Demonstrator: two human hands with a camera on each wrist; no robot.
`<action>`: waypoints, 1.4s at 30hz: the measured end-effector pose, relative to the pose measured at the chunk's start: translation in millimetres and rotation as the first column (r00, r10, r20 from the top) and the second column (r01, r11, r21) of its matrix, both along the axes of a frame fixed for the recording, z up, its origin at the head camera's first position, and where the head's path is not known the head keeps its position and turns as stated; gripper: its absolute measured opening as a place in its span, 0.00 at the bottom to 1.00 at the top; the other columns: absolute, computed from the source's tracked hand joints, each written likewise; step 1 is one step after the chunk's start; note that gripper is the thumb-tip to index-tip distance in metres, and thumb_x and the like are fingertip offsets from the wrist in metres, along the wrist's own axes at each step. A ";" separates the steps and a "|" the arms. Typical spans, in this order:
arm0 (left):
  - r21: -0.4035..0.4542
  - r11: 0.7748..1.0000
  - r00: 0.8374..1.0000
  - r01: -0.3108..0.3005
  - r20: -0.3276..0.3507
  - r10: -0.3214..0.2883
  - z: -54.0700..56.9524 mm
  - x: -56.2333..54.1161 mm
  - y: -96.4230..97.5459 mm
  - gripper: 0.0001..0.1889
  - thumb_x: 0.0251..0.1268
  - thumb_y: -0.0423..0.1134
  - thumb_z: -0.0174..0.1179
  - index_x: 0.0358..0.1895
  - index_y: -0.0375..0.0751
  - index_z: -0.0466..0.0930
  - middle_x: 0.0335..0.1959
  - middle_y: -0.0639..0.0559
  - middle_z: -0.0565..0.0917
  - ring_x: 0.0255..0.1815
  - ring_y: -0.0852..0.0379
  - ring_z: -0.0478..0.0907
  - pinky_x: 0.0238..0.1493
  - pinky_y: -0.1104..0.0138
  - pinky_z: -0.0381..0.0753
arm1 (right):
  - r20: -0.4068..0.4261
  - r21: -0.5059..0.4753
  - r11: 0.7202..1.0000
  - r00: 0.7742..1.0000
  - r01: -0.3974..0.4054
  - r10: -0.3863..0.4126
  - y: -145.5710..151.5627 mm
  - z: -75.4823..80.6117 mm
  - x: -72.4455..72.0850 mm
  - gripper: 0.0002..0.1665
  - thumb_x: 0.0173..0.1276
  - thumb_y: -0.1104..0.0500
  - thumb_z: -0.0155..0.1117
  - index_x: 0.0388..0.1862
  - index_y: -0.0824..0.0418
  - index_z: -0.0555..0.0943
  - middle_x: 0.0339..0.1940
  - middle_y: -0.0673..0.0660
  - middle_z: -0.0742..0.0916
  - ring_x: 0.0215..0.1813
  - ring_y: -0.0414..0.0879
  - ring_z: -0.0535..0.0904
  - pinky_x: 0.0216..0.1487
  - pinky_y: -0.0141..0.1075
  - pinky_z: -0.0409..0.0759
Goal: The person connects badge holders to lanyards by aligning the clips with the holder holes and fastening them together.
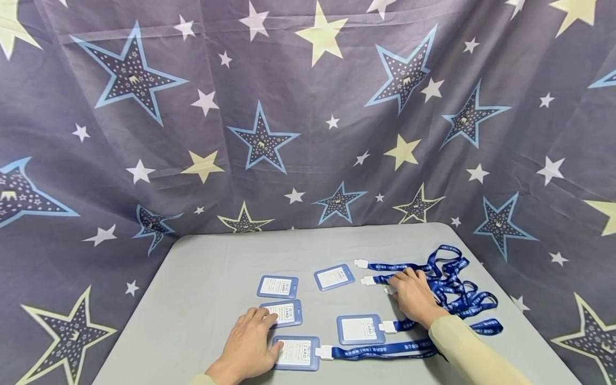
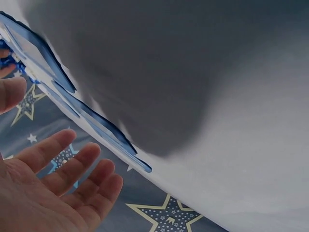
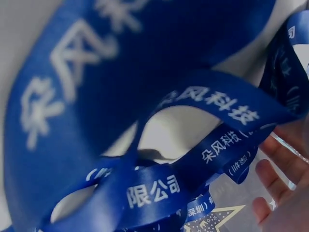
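A curtain (image 1: 308, 176) printed with stars hangs beyond both my hands, and under them spreads a pale grey table (image 1: 216, 267). The biggest thing on it is a tangle of blue straps (image 1: 445, 280) with white lettering, lying under and to the right of my right hand (image 1: 416, 297). That hand is bent down among the straps, thumb and fingertips toward their left ends; I cannot tell whether it pinches one.

My left hand (image 1: 249, 342) is loose, fingers apart and gently bent, with nothing in its grasp. Its thumb overlaps the left end of the nearest badge (image 1: 295, 354), and its fingertips overlap the middle badge (image 1: 289, 313) just beyond; whether they touch, I cannot tell. The far badge (image 1: 277, 287) lies farther out past those fingertips. Between my hands, closer to the right one, lies a fourth badge (image 1: 360, 329), and forward and left of the right hand a tilted one (image 1: 334, 277).

Smallest are the white clips. One clip (image 1: 324, 352) meets the right end of the badge by my left thumb; another (image 1: 387, 326) meets the fourth badge, left of my right wrist. Three more lie near my right fingertips, the farthest (image 1: 361, 263) just beyond them.
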State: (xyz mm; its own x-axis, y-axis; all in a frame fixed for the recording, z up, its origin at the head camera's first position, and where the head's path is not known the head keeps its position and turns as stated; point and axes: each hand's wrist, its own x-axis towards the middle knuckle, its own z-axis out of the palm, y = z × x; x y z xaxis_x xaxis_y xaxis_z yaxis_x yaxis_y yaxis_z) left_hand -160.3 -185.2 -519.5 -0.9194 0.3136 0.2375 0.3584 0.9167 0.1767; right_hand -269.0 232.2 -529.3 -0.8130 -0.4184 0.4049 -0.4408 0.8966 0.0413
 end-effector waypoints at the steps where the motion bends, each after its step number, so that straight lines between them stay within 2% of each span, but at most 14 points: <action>1: -0.001 1.000 1.000 -0.001 0.004 0.001 -0.1 0.0 0.0 0.31 0.54 0.54 0.71 0.57 0.37 0.84 0.56 0.41 0.82 0.60 0.42 0.76 0.65 0.45 0.74 | 0.003 0.007 1.000 1.000 0.002 -0.002 -0.1 -0.2 -0.9 0.16 0.56 0.64 0.79 0.45 0.59 0.88 0.47 0.56 0.89 0.48 0.54 0.77 0.46 0.51 0.68; 9: 0.000 1.000 1.000 -0.010 0.022 0.010 0.0 0.5 -1.2 0.31 0.54 0.54 0.71 0.57 0.37 0.83 0.56 0.41 0.82 0.61 0.41 0.75 0.66 0.45 0.73 | 0.020 0.047 0.999 0.999 0.026 -0.027 0.1 -2.1 -4.3 0.14 0.56 0.64 0.78 0.43 0.58 0.88 0.45 0.55 0.89 0.46 0.53 0.76 0.44 0.50 0.68; 20: 0.010 1.000 1.000 -0.004 0.016 0.003 0.2 -0.4 -2.1 0.30 0.53 0.53 0.72 0.56 0.37 0.84 0.56 0.41 0.82 0.60 0.41 0.76 0.66 0.45 0.74 | 0.041 0.059 0.997 0.998 0.042 -0.044 -1.1 -5.3 -5.4 0.12 0.57 0.66 0.75 0.41 0.58 0.87 0.45 0.56 0.89 0.46 0.53 0.77 0.47 0.52 0.69; 27: 0.008 1.000 1.000 0.001 -0.001 -0.001 -0.6 -1.6 -3.2 0.30 0.53 0.53 0.72 0.56 0.38 0.84 0.55 0.41 0.82 0.59 0.42 0.76 0.64 0.46 0.75 | 0.063 0.014 0.999 0.998 0.032 -0.032 -0.9 -5.0 -1.1 0.12 0.58 0.66 0.75 0.40 0.57 0.85 0.42 0.55 0.90 0.44 0.51 0.78 0.49 0.53 0.67; 37: 0.013 1.000 1.000 -0.005 0.012 0.005 -2.9 -4.9 -4.0 0.30 0.53 0.53 0.72 0.56 0.38 0.84 0.55 0.42 0.82 0.59 0.42 0.76 0.64 0.46 0.75 | 0.005 -0.033 0.999 1.000 -0.005 0.005 -2.0 -3.8 5.6 0.16 0.54 0.66 0.80 0.41 0.58 0.86 0.43 0.55 0.90 0.47 0.52 0.80 0.50 0.54 0.68; 42: 0.021 1.000 1.000 0.000 0.009 -0.001 -2.1 -4.5 -3.8 0.29 0.52 0.52 0.72 0.55 0.37 0.84 0.54 0.42 0.83 0.58 0.43 0.76 0.63 0.46 0.75 | 0.000 -0.062 0.998 1.000 -0.025 0.025 -3.1 -2.9 8.9 0.16 0.54 0.66 0.80 0.39 0.57 0.85 0.42 0.53 0.90 0.45 0.50 0.79 0.48 0.51 0.67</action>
State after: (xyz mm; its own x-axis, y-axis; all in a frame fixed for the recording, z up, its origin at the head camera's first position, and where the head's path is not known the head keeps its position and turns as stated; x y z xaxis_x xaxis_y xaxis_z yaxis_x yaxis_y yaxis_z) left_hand -164.9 -189.0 -521.6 -0.9213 0.3091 0.2359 0.3571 0.9126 0.1990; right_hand -260.1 229.1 -532.2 -0.8030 -0.4129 0.4297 -0.4632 0.8861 -0.0142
